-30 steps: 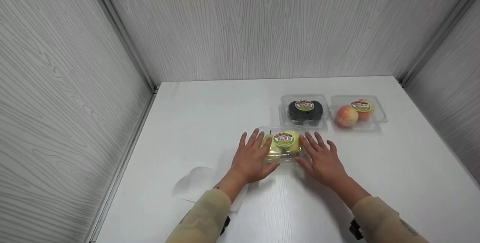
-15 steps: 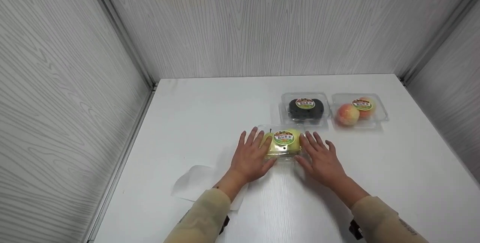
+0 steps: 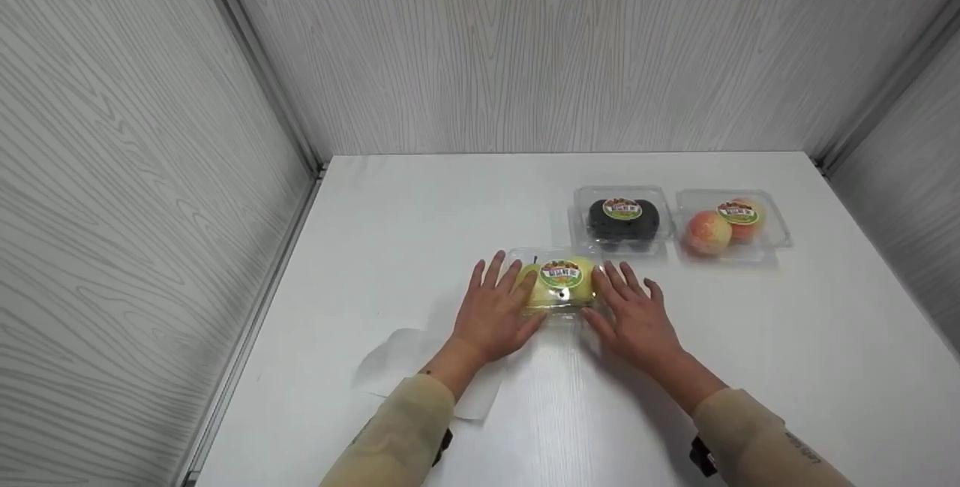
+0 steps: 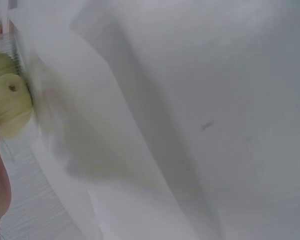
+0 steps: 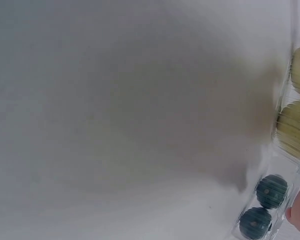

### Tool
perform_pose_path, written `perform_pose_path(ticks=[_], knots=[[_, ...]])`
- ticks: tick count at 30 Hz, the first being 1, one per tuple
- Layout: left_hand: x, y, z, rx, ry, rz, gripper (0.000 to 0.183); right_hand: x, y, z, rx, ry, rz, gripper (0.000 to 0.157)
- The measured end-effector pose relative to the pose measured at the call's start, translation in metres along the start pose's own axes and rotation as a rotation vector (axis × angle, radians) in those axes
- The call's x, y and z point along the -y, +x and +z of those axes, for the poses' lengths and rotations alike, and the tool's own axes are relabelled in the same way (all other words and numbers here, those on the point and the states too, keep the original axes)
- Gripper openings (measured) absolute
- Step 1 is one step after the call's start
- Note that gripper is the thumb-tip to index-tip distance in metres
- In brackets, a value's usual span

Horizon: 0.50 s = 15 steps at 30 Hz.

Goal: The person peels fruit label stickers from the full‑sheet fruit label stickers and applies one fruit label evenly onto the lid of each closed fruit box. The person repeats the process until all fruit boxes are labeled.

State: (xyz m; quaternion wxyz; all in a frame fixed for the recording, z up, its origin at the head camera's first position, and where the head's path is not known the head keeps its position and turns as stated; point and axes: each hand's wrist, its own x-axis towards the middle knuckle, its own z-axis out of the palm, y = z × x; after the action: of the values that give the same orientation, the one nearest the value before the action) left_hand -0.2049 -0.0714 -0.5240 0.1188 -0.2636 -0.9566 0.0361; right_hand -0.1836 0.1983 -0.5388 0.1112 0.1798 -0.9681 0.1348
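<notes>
A clear plastic clamshell box point(image 3: 562, 308) with two yellow pear-like fruits and an oval label point(image 3: 561, 275) on its lid lies between both hands on the white table. My left hand point(image 3: 489, 316) rests along its left side, fingers straight and spread, the fingertips over the lid's edge. Against the right side lies my right hand point(image 3: 636, 323), its fingers also extended. The lid looks closed. In the left wrist view, yellow fruit point(image 4: 11, 102) shows at the left edge; the right wrist view has yellow fruit point(image 5: 295, 127) at its right edge.
Behind, a clear box with dark round fruits point(image 3: 624, 226) stands beside another with red-yellow peaches point(image 3: 708, 233); each bears an oval label. A thin white sheet point(image 3: 397, 359) lies partly under the left forearm. Wood-grain panels point(image 3: 480, 52) enclose the table's back and sides.
The box with yellow fruits has slid slightly left, farther from the boxes behind, and both hands have moved along with it. The head view has shifted a little.
</notes>
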Motion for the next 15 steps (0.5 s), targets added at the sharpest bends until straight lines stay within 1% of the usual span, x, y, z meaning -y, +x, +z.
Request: perform_pose_path(ticks=[8, 15], knots=[[0.015, -0.004, -0.003, 0.03, 0.001, -0.024, 0.073, 0.01, 0.011, 0.008, -0.026, 0.001, -0.025, 0.073], [0.028, -0.008, -0.004, 0.041, -0.003, -0.052, 0.072, 0.02, 0.021, 0.015, -0.044, 0.002, -0.039, 0.073]])
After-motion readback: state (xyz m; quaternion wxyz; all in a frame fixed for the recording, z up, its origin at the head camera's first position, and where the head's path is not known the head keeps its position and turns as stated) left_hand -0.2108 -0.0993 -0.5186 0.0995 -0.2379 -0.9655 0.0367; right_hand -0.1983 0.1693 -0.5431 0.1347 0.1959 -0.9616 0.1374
